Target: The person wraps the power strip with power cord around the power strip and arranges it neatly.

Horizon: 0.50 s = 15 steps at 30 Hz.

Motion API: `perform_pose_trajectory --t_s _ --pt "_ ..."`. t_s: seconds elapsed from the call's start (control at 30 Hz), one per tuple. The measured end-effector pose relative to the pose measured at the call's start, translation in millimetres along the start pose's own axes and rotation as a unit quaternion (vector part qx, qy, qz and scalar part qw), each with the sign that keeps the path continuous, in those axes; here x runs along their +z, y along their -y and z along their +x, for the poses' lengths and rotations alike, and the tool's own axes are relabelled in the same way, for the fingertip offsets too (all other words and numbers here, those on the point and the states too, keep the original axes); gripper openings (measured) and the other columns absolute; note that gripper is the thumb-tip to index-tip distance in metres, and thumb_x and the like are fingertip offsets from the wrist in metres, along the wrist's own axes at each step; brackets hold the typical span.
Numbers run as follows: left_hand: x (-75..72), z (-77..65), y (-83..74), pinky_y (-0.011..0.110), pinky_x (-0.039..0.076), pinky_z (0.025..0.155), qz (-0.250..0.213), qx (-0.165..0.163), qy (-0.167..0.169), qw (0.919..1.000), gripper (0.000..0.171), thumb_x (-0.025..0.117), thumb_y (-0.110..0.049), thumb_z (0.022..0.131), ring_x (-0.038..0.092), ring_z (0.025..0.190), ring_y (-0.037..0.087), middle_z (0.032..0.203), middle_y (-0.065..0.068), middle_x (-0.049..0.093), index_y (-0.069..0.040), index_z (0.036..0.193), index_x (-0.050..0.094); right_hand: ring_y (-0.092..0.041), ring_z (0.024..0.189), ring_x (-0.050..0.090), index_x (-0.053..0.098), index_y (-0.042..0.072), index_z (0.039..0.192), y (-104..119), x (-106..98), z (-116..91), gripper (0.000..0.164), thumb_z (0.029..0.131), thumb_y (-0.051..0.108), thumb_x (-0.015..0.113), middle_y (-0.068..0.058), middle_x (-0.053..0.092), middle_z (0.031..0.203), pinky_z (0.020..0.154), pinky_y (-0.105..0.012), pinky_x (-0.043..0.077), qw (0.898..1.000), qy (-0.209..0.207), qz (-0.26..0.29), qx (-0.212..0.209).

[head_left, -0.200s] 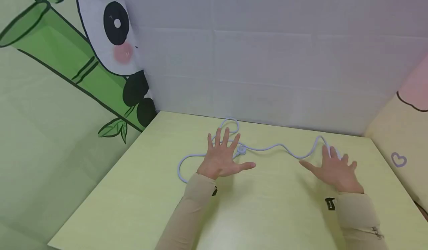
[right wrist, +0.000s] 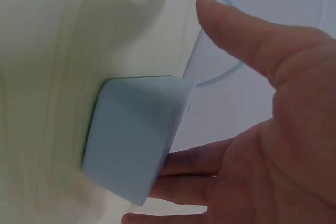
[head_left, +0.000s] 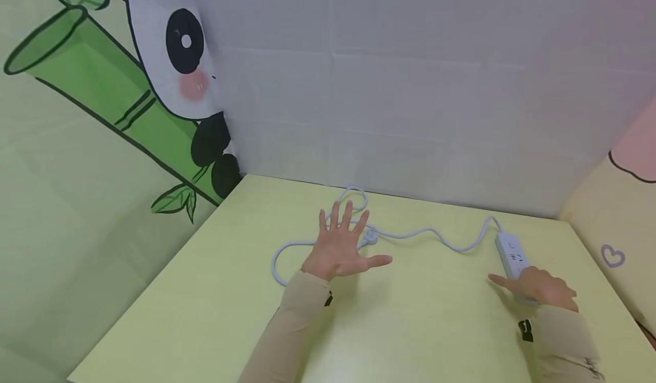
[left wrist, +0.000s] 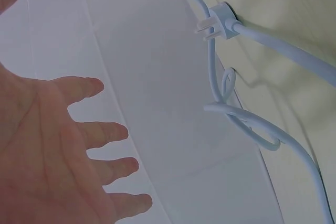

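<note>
A white power strip (head_left: 511, 252) lies on the right side of the table, its sockets facing up. My right hand (head_left: 547, 287) is over its near end, thumb stretched out to the left. In the right wrist view the strip's end face (right wrist: 137, 135) shows, with the thumb (right wrist: 236, 27) apart from it and fingers reaching behind its edge. My left hand (head_left: 338, 251) hovers with fingers spread, holding nothing. Beside it are the white plug (head_left: 370, 236) and the looped cable (head_left: 279, 250); the plug's prongs show in the left wrist view.
The pale wooden table (head_left: 420, 314) meets a light grey backdrop (head_left: 410, 121) at its far edge. On the left stands a printed wall covering (head_left: 66, 212) with bamboo and a panda. The cable runs in waves across the back to the strip.
My right hand has drawn back toward me and slightly right, over the strip's near end, uncovering its sockets. Its fingers, spread before, are now bent. The left hand stays spread in place.
</note>
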State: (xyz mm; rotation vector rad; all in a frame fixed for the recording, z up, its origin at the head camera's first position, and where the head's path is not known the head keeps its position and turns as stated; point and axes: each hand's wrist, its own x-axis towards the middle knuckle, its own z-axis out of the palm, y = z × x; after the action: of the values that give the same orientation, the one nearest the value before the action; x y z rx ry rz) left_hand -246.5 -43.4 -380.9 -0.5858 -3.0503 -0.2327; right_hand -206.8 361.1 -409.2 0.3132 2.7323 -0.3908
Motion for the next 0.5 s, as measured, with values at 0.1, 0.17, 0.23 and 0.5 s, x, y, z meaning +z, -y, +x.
perform_pose_trajectory --t_s 0.1,0.17,0.23,0.5 --pt "1.1 -2.9 2.4 0.065 -0.001 0.123 0.004 -0.002 0.0 1.0 0.108 0.039 -0.093 0.079 -0.005 0.158 0.04 0.172 0.011 0.0 -0.031 0.164 0.012 -0.034 0.076 0.055 0.05 -0.014 0.105 -12 8 2 0.089 0.091 0.073 0.048 -0.018 0.054 0.08 0.071 -0.052 0.048 1.0 0.001 0.016 0.011" --pt "0.9 -4.0 3.7 0.065 -0.001 0.123 0.001 -0.001 -0.003 1.0 0.108 0.039 -0.093 0.08 -0.006 0.158 0.04 0.172 0.011 0.0 -0.031 0.163 0.012 -0.032 0.073 0.053 0.05 -0.014 0.103 -16 10 3 0.078 0.094 0.063 0.052 -0.018 0.054 0.079 0.066 -0.044 0.045 0.999 -0.016 0.028 0.009" --pt "0.4 -4.8 5.0 0.065 -0.002 0.123 -0.002 0.0 -0.005 1.0 0.108 0.04 -0.093 0.08 -0.007 0.158 0.04 0.172 0.011 0.0 -0.031 0.163 0.012 -0.033 0.072 0.053 0.049 -0.016 0.103 -19 10 4 0.069 0.094 0.052 0.053 -0.02 0.054 0.079 0.063 -0.043 0.045 0.999 -0.033 0.039 0.002" --pt "-0.2 -8.7 11.2 0.063 -0.001 0.124 0.0 0.005 -0.001 1.0 0.105 0.042 -0.091 0.08 -0.006 0.158 0.04 0.172 0.012 0.003 -0.032 0.163 0.015 -0.034 0.073 0.053 0.033 -0.027 0.112 -14 3 1 0.074 0.104 0.046 0.029 -0.032 0.051 0.089 0.058 -0.039 0.044 0.993 -0.055 0.095 -0.037"
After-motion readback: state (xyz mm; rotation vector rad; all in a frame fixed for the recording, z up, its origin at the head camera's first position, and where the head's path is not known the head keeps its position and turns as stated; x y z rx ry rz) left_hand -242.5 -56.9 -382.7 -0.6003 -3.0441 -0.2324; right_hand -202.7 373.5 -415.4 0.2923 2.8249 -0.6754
